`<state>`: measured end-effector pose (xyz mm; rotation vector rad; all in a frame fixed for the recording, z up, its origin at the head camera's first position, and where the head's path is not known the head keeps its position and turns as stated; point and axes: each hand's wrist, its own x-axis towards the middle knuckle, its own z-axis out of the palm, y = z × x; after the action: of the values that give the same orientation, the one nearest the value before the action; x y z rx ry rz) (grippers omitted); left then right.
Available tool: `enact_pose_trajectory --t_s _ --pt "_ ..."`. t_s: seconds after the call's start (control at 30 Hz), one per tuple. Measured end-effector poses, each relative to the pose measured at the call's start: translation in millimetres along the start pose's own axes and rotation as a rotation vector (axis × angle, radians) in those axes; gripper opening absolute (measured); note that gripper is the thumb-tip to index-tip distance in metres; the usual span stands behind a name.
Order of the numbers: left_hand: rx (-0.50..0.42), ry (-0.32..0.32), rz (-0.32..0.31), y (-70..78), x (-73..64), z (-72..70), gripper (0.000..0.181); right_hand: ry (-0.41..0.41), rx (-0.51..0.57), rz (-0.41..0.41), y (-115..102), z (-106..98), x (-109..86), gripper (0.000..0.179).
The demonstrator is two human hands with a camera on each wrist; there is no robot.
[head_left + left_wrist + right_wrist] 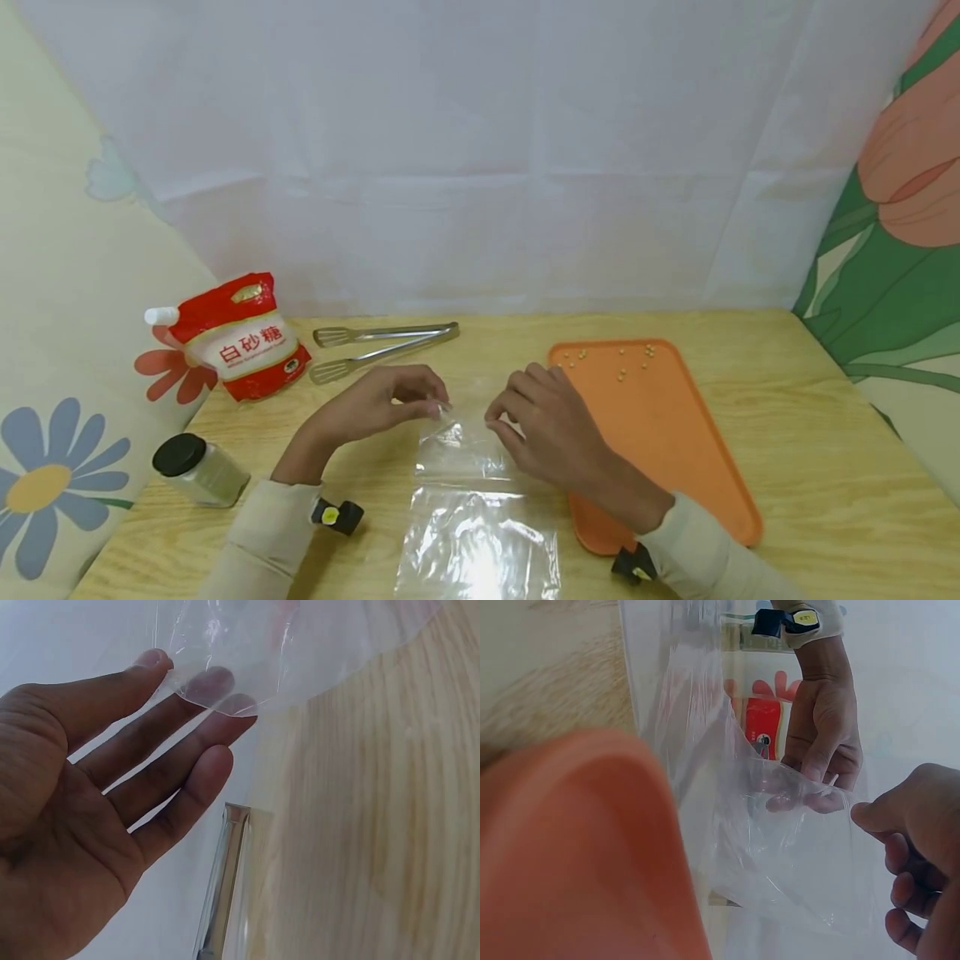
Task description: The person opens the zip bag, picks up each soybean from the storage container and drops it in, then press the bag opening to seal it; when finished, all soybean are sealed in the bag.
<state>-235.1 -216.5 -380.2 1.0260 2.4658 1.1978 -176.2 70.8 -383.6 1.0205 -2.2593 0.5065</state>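
One clear plastic bag (476,500) is laid flat on the bench (810,467) near its front edge, with its far, open end lifted between both hands. That end is pinched by the left hand (375,406) between thumb and fingertips on one side, and the opposite lip is pinched by the right hand (551,429), so each grip is closed on the film. The bag is judged very light, limp and slippery, likely to cling to itself; hold is best taken at the mouth's edge, one layer per hand. Just right of the bag an orange tray (667,433) with a few small yellow beads (622,371) is seen. Toward the back left, metal tongs (382,346), a red sugar pouch (240,337) and a black-lidded jar (198,471) are set.
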Motion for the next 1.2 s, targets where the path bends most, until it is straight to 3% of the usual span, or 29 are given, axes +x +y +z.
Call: enact_pose_trajectory --t_s 0.2,0.5,0.87,1.0,1.2 --pt "0.026 0.042 -0.035 3.9 0.4 0.5 0.010 -0.003 0.008 0.010 1 0 -0.6 0.008" --pt "0.093 0.115 -0.005 10.5 0.1 0.5 0.010 -0.050 0.096 0.089 10 -10 0.3 0.010" --pt "0.137 0.173 -0.003 15.6 0.6 -1.8 0.012 0.095 0.268 0.130 70 -63 -1.8 0.014" --pt "0.148 0.179 -0.001 15.4 -0.4 -2.7 0.012 0.122 0.310 0.254 100 -82 -10.2 0.014" --pt "0.143 0.181 0.001 15.6 -1.9 -2.7 0.012 0.066 0.427 0.538 136 -102 -31.3 0.019"
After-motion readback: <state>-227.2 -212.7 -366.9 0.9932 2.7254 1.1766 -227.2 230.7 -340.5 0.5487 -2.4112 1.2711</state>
